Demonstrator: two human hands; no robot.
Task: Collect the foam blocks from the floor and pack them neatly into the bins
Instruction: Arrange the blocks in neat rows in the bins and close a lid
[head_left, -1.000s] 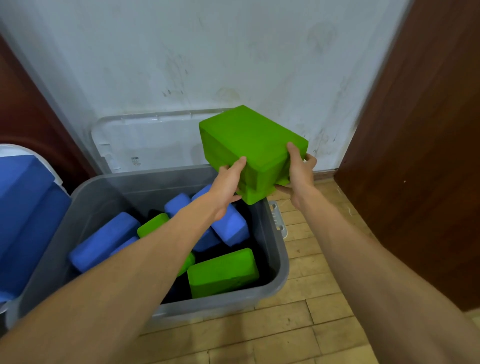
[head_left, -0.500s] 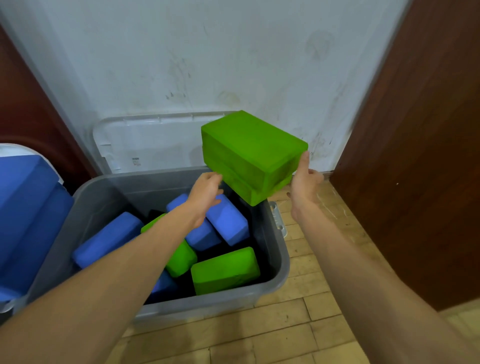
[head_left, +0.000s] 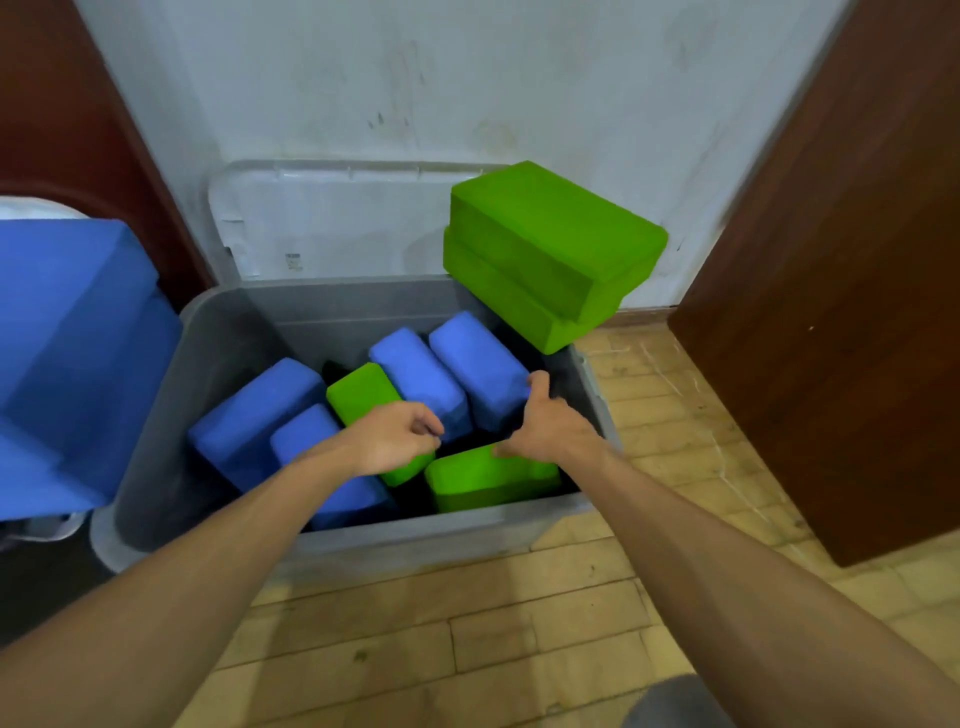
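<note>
While both hands reach down inside the grey bin (head_left: 415, 535):
Stacked green blocks (head_left: 550, 254): at the far right corner, above the rim, well apart from both hands.
Left hand (head_left: 395, 439): fingers curled, gripping nothing visible, over the middle green block (head_left: 361, 392).
Right hand (head_left: 550, 431): spread, thumb against a blue block (head_left: 478, 364), fingers on the near-right green block (head_left: 467, 478).
Sticker (head_left: 293, 261): on the white lid (head_left: 332, 223) behind the far edge, print unreadable.

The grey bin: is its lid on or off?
Off. The lid leans against the wall behind the bin, and foam blocks show inside.
</note>
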